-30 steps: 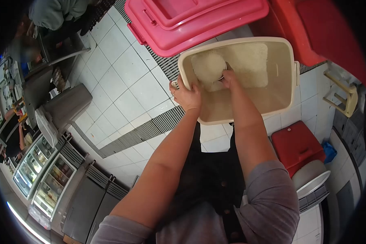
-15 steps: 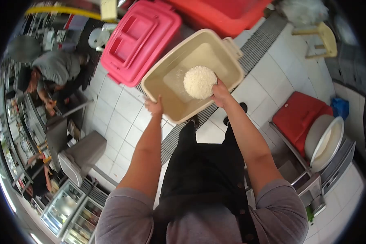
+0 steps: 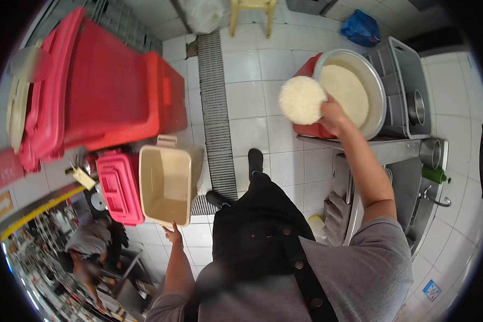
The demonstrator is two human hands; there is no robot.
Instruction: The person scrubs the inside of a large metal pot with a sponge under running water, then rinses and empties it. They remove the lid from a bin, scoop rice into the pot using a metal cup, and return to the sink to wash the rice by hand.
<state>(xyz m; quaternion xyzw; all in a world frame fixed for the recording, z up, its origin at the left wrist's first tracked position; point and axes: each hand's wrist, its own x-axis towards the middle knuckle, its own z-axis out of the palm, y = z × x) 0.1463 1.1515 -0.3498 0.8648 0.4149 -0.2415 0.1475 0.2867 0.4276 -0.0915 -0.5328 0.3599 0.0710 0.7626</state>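
Note:
My right hand is closed on the edge of a round container of rice, heaped with white grains that hide most of the vessel. It is held beside a large metal pot and overlaps its near rim in this view. More rice fills much of the pot. My left hand is stretched out at the lower rim of a beige plastic bin, with its fingers apart. The bin stands on the floor; its visible bottom is bare.
A pink lid lies beside the bin, with large red containers beyond. A floor grate runs between my feet and the bins. Right of me are a grey crate and a metal sink. Another person works at lower left.
I have turned right, and my right hand has carried the rice-filled container from over the beige bin to the metal pot. My left hand has loosened from the bin's rim.

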